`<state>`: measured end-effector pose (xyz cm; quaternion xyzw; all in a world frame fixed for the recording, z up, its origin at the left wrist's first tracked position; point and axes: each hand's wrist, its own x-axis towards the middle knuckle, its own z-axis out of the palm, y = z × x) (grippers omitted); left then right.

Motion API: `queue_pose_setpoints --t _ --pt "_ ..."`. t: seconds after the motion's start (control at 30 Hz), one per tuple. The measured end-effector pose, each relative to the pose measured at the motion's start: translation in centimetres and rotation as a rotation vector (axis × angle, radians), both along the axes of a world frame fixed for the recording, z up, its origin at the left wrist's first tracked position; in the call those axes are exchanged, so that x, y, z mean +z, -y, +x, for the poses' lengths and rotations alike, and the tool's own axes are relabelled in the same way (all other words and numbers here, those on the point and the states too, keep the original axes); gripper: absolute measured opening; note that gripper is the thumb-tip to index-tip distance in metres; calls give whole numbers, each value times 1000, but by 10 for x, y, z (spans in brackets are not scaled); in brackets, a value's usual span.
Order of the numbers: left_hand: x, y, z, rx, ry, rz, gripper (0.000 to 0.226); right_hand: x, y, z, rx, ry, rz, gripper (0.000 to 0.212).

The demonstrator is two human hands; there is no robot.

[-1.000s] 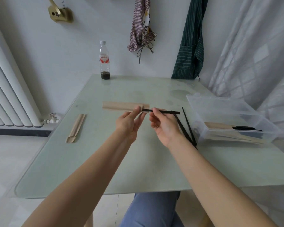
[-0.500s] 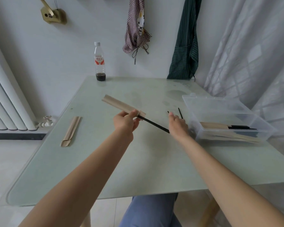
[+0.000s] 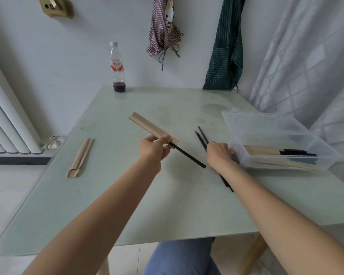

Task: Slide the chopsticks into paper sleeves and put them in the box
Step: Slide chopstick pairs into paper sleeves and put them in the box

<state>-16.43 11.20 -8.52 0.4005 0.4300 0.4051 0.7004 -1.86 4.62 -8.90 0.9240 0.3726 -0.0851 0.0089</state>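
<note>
My left hand [image 3: 155, 150] pinches the tan paper sleeve [image 3: 150, 128], one thin black chopstick [image 3: 189, 156] jutting toward four o'clock, while my right hand [image 3: 219, 155], fingers hidden, rests on the loose black chopsticks [image 3: 202, 136] lying eleven-to-five on the table [image 3: 167, 205].

a home, most likely a dining corner. two aprons hang on the white wall, a checked one [image 3: 163, 30] and a green striped one [image 3: 225, 48]. a white radiator [image 3: 6, 120] with its valve stands at the left, sheer curtains [image 3: 306, 56] at the right. a glass-topped worktop [image 3: 127, 195] carries a plastic drink bottle [image 3: 117, 68].
</note>
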Motion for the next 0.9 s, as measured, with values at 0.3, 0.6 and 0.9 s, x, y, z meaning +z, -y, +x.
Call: queue_pose_setpoints --t 0.3,0.6,0.9 --pt "-4 1 -7 -12 5 -21 14 1 4 4 69 -189 181 41" --pt "-3 -8 -25 97 125 -95 14 15 14 -8 170 -300 506 12" --pt "4 -15 -41 216 280 -147 21 31 32 -28 343 -377 620 18"
